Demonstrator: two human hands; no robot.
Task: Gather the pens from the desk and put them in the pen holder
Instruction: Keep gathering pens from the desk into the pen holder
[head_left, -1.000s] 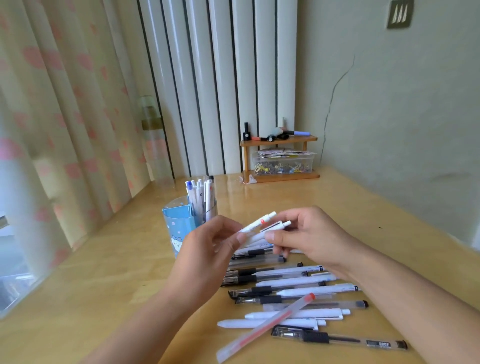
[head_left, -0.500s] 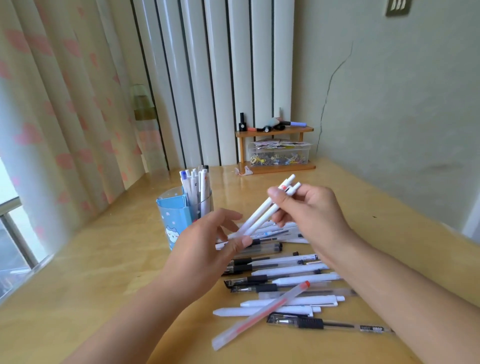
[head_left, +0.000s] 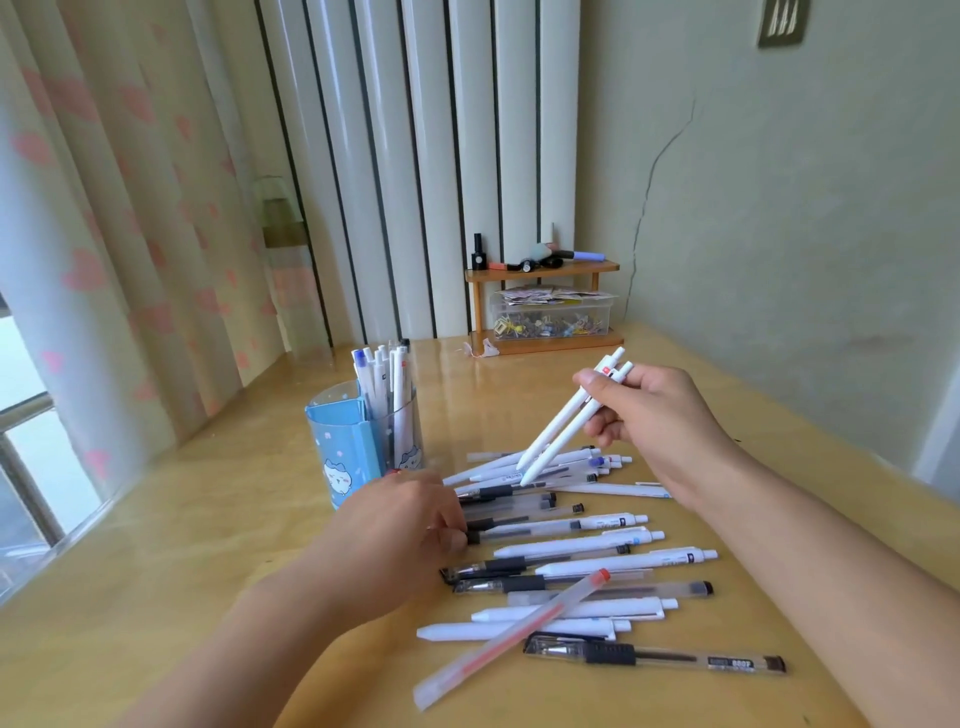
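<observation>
Pale green walls, one with a thin crack, and tall white vertical slats close off the far side of a glossy wooden worktop (head_left: 156, 597), with a pink-patterned curtain (head_left: 104, 234) hanging along its left edge. On the worktop stands a blue pen holder (head_left: 345, 447) with a cartoon cat on it, already carrying several white pens (head_left: 387, 384) upright in its clear compartment. Just right of the holder and toward the viewer lies a loose spread of pens (head_left: 587, 556): white click pens, clear ones with black grips, and one frosted pen with a red cap (head_left: 511, 636) lying slantwise across the nearest ones.

The right hand (head_left: 654, 421) is raised above the spread, to the right of the holder, its fingers closed around two white pens (head_left: 563, 423) held side by side, tips slanting down toward the pile. The left hand (head_left: 400, 530) is low, just in front of the holder, knuckles up, its fingertips curled against the black-gripped ends of the clear pens there; whether it actually grips one cannot be told.

Far behind the holder, against the slats, a small wooden shelf (head_left: 543, 270) carries oddments above a clear box of clips (head_left: 550, 319).
</observation>
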